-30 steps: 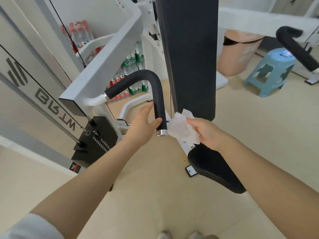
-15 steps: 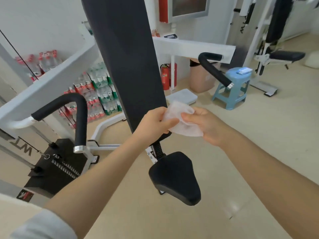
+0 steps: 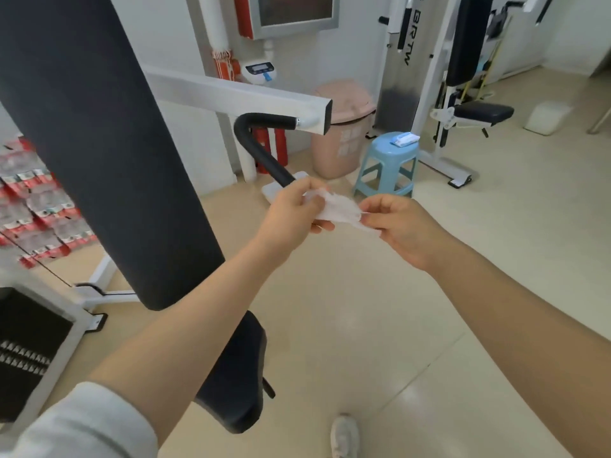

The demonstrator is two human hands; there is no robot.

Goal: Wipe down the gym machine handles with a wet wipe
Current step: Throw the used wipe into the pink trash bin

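A pale blue stool (image 3: 386,166) stands on the beige floor (image 3: 380,325), with a small blue-and-white pack (image 3: 404,139) on its seat. Just behind it, against the wall, is a pink bin (image 3: 340,143), and left of the bin stand red extinguishers (image 3: 281,145). A white scale (image 3: 260,71) sits higher up by the wall, below a framed red cabinet (image 3: 291,14). Shrink-wrapped bottle packs (image 3: 36,213) are stacked at the far left. A second machine (image 3: 463,71) with a black seat stands at the far right, a white pad (image 3: 547,117) beyond it. A white shoe (image 3: 345,436) shows at the bottom edge.
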